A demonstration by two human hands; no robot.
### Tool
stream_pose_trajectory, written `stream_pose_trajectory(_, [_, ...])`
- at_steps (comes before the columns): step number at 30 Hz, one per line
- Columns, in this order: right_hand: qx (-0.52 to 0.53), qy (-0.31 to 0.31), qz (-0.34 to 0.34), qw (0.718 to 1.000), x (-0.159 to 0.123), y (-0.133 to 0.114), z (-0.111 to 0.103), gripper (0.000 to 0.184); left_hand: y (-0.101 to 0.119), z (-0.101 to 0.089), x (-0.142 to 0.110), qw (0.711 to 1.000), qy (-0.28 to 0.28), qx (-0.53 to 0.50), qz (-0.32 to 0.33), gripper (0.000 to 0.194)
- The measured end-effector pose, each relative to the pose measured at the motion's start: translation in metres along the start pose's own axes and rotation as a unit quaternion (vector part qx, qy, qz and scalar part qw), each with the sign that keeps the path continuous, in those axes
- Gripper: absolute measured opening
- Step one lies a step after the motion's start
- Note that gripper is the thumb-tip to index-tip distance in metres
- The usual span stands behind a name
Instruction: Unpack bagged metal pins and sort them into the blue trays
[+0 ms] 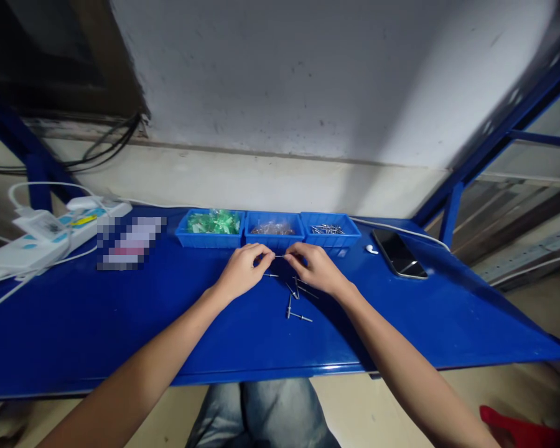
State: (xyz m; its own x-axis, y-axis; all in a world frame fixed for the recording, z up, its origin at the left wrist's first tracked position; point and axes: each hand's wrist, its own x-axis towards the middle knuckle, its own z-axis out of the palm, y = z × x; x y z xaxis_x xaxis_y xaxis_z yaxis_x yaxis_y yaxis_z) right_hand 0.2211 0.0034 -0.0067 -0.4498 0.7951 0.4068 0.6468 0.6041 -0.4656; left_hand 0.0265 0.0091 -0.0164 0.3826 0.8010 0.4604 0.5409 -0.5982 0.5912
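My left hand (245, 267) and my right hand (315, 266) meet over the blue table, each closed in a pinch. Between their fingertips runs a thin silvery blind rivet (279, 256), held at both ends; its ends are hidden by the fingers. Several loose blind rivets (300, 317) lie on the table just below and between the hands. Behind the hands stand three blue bins in a row. Green plastic pieces (214, 221) fill the left bin, small items in clear plastic (274, 228) lie in the middle one, and metal rivets (326, 229) in the right one.
On the right of the table (415, 323) lie a phone (399, 254) and a white earbud (371, 249). A white power strip (42, 239) with cables lies at the left, beside a blurred-out flat item (133, 242). Blue frame posts rise at both sides, with a wall behind.
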Motion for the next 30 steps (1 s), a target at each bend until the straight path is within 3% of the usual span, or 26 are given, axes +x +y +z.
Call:
stream_pose_trajectory(4, [-0.004,0.009,0.004,1.000,0.000,-0.005,-0.002,0.023,0.003,-0.003,-0.001,0.999,0.023,0.029,0.030,0.013])
stream_pose_trajectory(10, [0.021,0.015,-0.003,1.000,-0.003,-0.011,-0.001,0.018,0.005,-0.006,-0.001,0.997,0.056,0.057,0.021,0.023])
stream_pose_trajectory(13, [0.015,0.019,-0.014,1.000,-0.002,-0.010,0.001,0.012,0.005,-0.006,-0.001,0.997,0.055,0.050,0.012,0.027])
stream_pose_trajectory(19, [0.018,0.035,-0.022,0.999,-0.001,-0.008,0.000,0.018,0.006,-0.006,-0.003,0.995,0.064,0.054,0.046,0.013])
stream_pose_trajectory(26, [-0.013,0.018,-0.052,0.998,-0.002,-0.016,-0.005,0.024,0.000,-0.006,0.000,0.995,0.025,0.085,0.034,0.023])
stream_pose_trajectory(28, [-0.033,0.068,-0.045,0.996,-0.002,-0.008,-0.011,0.028,-0.002,-0.007,-0.001,0.996,-0.017,0.084,0.014,0.024])
stream_pose_trajectory(30, [-0.082,0.178,0.013,0.980,-0.003,0.009,-0.020,0.030,-0.004,-0.006,-0.003,0.992,-0.064,0.107,0.005,0.021])
